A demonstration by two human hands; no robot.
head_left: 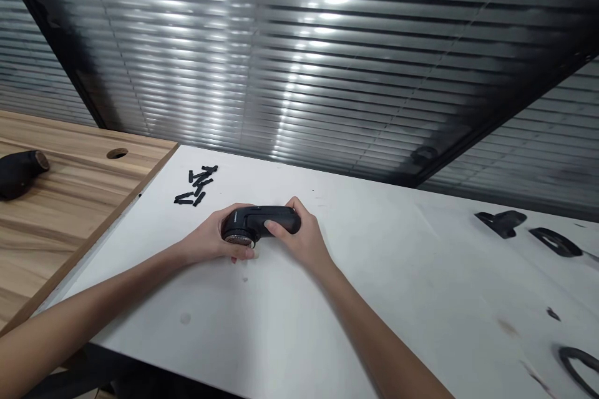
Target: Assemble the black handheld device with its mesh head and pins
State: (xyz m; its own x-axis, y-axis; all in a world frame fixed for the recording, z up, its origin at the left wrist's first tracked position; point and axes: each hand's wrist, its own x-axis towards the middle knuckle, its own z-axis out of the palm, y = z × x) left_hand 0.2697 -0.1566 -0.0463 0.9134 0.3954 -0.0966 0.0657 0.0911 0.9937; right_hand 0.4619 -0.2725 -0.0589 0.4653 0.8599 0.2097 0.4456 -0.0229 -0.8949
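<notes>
A black handheld device (pixel 269 219) with a round metal grille on its head lies sideways between my hands, above the white table. Its head is gripped by my left hand (pixel 219 236), with the thumb below the grille and the fingers over the top. My right hand (pixel 302 233) is wrapped round the handle end, thumb along its near side. Behind my left hand, several small black strips (pixel 199 183) lie in a loose pile on the table.
The white table (pixel 397 299) meets a wooden tabletop (pixel 93 180) with a round hole and a dark object (pixel 21 173) at the left. Black parts (pixel 503 222) and a black ring-shaped piece (pixel 555 241) lie at the right. Glass with blinds stands behind.
</notes>
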